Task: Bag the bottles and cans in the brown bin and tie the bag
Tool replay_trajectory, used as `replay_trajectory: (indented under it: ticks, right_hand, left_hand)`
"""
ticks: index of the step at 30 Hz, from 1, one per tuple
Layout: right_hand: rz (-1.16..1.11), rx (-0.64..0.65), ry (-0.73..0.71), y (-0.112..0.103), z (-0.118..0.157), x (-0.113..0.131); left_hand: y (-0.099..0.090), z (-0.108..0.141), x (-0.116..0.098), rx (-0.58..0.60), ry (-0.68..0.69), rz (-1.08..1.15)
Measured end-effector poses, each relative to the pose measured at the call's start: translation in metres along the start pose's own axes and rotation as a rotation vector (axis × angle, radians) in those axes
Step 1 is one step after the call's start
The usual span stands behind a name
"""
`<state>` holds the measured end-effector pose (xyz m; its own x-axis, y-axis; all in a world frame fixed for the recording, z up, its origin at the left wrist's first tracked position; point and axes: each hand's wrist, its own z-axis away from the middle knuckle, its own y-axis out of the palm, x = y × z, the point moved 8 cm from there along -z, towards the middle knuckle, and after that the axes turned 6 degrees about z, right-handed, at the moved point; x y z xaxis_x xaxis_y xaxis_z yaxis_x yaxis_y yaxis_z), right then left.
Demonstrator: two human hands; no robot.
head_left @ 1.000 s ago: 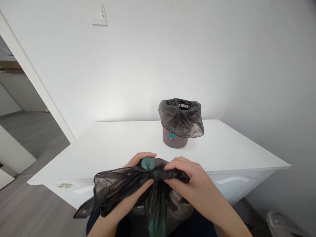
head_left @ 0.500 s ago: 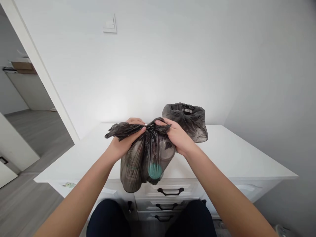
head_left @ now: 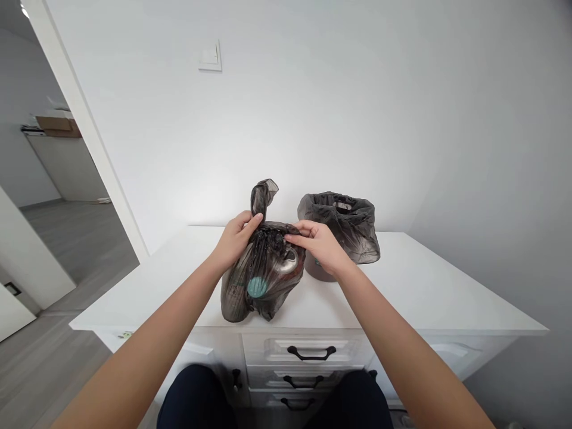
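A dark, see-through plastic bag (head_left: 268, 295) bulges with containers, its neck gathered in a knot. Through the film show a teal round cap (head_left: 257, 287) and a pale rounded object. My left hand (head_left: 236, 237) pinches the neck on the left, with a twisted tail of film standing up above the thumb. On the other side my right hand (head_left: 319, 241) pinches film beside the knot, thumb and fingers together. Behind my right hand stands a bin (head_left: 319, 273) lined with another dark bag (head_left: 357, 235), its mouth open and partly hidden by the hand.
The bags are on a white cabinet top (head_left: 424, 292), with its front edge near my knees. Black drawer handles (head_left: 311, 353) stick out below. A white wall with a switch (head_left: 210, 56) rises behind. A doorway and grey floor (head_left: 89, 262) lie to the left.
The filled bag has moved back from the front edge onto the cabinet top. Its left tail, which lay out sideways, now points up, and my right hand has shifted lower.
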<state>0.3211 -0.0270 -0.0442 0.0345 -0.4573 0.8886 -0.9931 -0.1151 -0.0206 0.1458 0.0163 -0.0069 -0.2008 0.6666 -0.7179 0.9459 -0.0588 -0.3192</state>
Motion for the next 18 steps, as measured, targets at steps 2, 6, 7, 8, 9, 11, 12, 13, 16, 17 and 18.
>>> replay_trajectory:
  ticks: [2,6,7,8,9,11,12,13,16,17,18]
  right_hand:
    - [0.039,-0.039,-0.039,-0.008,0.001,0.001]
    - [0.151,-0.115,-0.193,-0.018,0.008,0.013]
    - [0.206,-0.115,-0.234,-0.017,0.01,0.018]
    - [0.278,-0.101,-0.27,-0.015,0.012,0.022]
    - [0.364,-0.079,-0.299,-0.011,0.013,0.026]
    - [0.538,-0.027,-0.331,-0.003,0.013,0.032]
    - [0.608,-0.014,-0.334,-0.001,0.012,0.033]
    - [0.66,-0.008,-0.325,0.001,0.01,0.034]
    - [0.724,-0.001,-0.272,0.007,0.008,0.032]
    - [0.734,-0.018,-0.269,0.009,0.009,0.032]
    - [0.746,-0.052,-0.276,0.011,0.01,0.032]
  left_hand:
    - [-0.002,-0.003,0.003,-0.004,0.017,-0.02]
    - [-0.004,-0.001,0.003,-0.033,0.048,-0.057]
    - [-0.003,0.001,0.001,-0.035,0.059,-0.061]
    - [-0.002,0.002,0.001,-0.033,0.068,-0.061]
    - [0.001,0.004,0.0,-0.028,0.071,-0.056]
    - [0.005,0.007,0.003,-0.019,0.06,-0.028]
    - [0.006,0.008,0.005,-0.02,0.052,-0.014]
    - [0.007,0.009,0.008,-0.028,0.047,-0.003]
    - [0.003,0.01,0.014,-0.098,0.062,-0.008]
    - [0.001,0.011,0.015,-0.132,0.071,-0.014]
    - [-0.001,0.012,0.016,-0.166,0.079,-0.018]
